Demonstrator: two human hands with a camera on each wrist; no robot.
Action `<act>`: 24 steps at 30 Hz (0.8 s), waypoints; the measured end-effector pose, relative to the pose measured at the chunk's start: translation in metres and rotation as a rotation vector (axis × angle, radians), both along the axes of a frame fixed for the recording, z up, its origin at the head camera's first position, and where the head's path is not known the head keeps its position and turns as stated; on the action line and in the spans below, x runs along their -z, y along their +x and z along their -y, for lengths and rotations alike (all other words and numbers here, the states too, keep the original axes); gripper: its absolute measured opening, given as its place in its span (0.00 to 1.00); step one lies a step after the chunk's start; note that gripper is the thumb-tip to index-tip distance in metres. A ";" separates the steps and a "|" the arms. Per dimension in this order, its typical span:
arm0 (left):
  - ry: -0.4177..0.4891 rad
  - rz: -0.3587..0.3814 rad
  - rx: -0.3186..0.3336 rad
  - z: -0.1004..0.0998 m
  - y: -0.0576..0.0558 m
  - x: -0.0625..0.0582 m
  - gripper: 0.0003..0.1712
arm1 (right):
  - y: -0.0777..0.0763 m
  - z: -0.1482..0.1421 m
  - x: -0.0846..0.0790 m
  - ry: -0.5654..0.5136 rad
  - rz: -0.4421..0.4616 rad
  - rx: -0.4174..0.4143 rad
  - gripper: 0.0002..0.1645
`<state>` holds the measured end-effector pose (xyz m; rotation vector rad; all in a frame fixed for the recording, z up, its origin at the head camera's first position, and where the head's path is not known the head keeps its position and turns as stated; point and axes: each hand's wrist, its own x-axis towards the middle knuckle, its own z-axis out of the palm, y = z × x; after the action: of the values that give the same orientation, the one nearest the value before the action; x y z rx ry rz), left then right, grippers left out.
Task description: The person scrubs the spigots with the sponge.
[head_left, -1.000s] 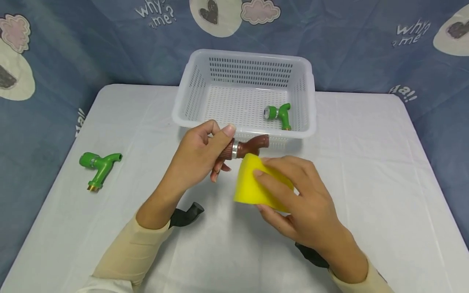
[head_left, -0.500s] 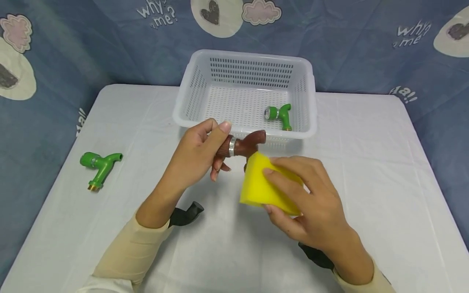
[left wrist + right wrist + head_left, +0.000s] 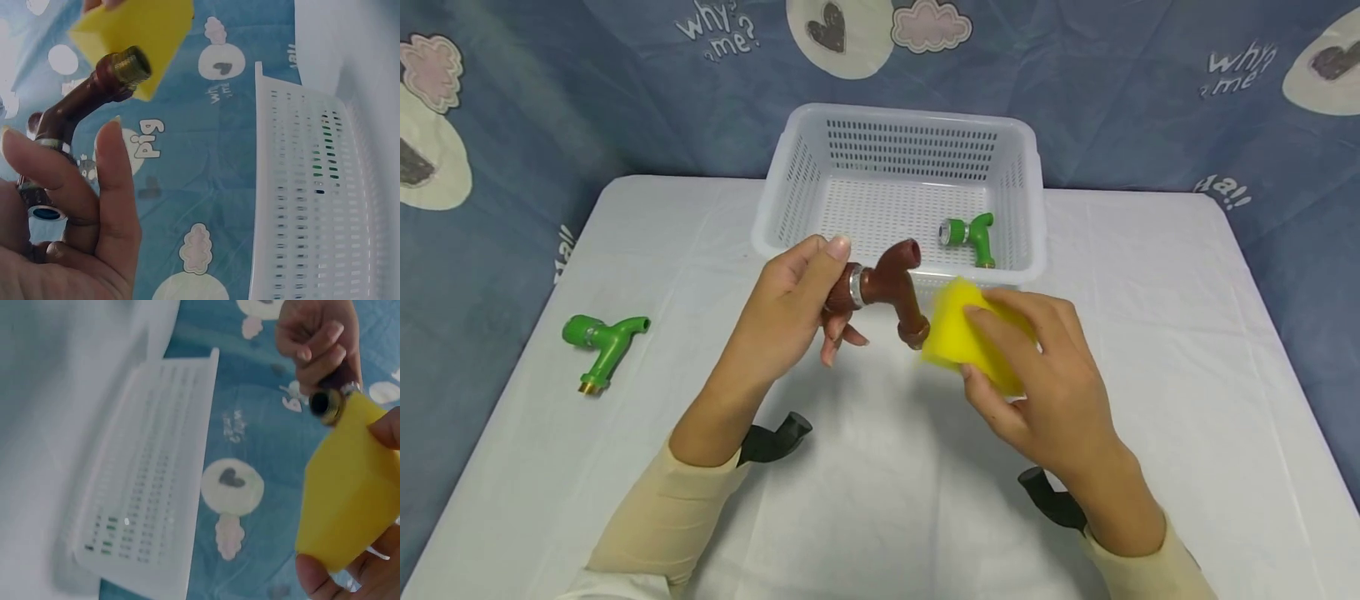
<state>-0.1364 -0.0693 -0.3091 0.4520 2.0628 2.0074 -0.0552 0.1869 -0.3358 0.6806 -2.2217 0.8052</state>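
Note:
A brown faucet with a silver collar is held up in front of the basket; my left hand grips it by its ribbed knob end. In the left wrist view the faucet's brass threaded end points toward the sponge. My right hand pinches a yellow sponge between fingers and thumb, just right of the faucet's lower end. Whether sponge and faucet touch I cannot tell. The right wrist view shows the sponge in front of part of the faucet.
A white perforated basket stands at the back of the white-covered table, with a green faucet inside. Another green faucet lies on the left. Black wrist mounts stick out beneath both wrists. A blue printed cloth hangs behind.
The left hand has shifted slightly left and turned the faucet, so its lower end shows. The sponge in the right hand has moved right and up, off the faucet's body.

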 end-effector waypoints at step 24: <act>0.203 -0.030 0.107 -0.002 0.001 0.002 0.26 | -0.001 -0.007 0.001 -0.211 0.170 0.032 0.28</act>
<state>-0.1354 -0.0671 -0.3115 0.6195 1.8166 2.1666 -0.0560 0.1936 -0.3367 0.4888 -2.2480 1.0984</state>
